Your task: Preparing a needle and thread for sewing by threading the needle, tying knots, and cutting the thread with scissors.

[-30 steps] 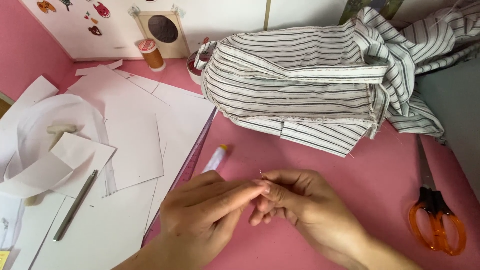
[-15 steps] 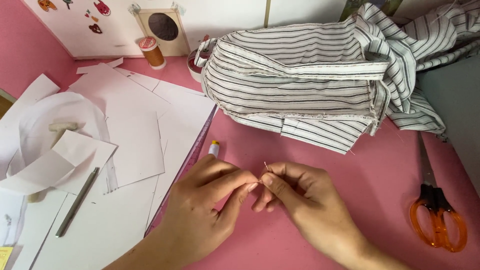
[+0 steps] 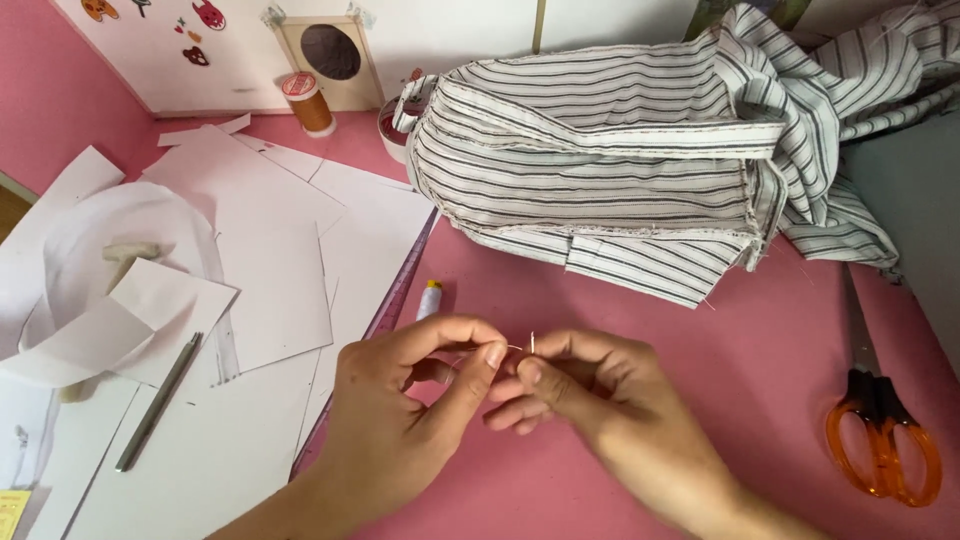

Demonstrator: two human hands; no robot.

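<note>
Right hand [image 3: 590,390] pinches thin steel needle [image 3: 532,343] upright, eye end up, above pink tabletop [image 3: 760,380]. Left hand [image 3: 410,400] pinches fine thread [image 3: 500,347], lying horizontal, its tip just left of the needle. Orange-handled scissors [image 3: 885,440] well apart, right.

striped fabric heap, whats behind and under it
Behind the striped fabric heap a round white container peeks out at its left end, mostly covered. Under it lies the pink table; anything else beneath is covered.

The pink table [image 3: 760,400] carries paper sheets [image 3: 270,290], striped fabric [image 3: 620,170] and orange scissors [image 3: 880,440].
</note>
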